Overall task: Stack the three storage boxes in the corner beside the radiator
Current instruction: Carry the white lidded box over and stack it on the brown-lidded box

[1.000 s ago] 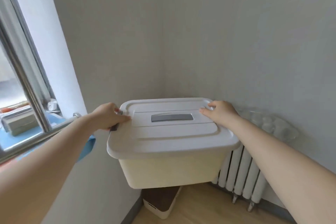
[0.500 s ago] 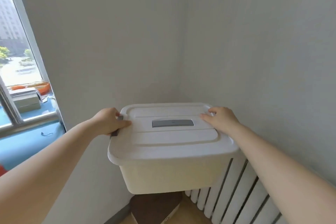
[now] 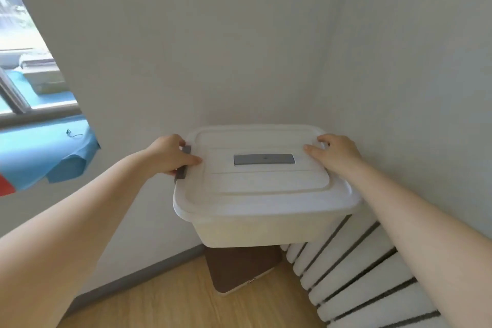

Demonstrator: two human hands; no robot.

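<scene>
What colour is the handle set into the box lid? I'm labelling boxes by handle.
Grey, a flat bar in the white lid; head view.

A cream plastic lidded storage box sits high in the wall corner — a brown-topped box below it on the wooden floor, a white ribbed radiator to the right, a window sill far left.

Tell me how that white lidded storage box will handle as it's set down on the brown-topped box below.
The white storage box looks like rigid plastic, so it should keep its shape. Left hand and right hand grip opposite lid ends, so it is probably bulky more than heavy. Its smooth lid may be slippery, and it overhangs the smaller-looking brown-topped box, so it might tip if off-centre.
</scene>
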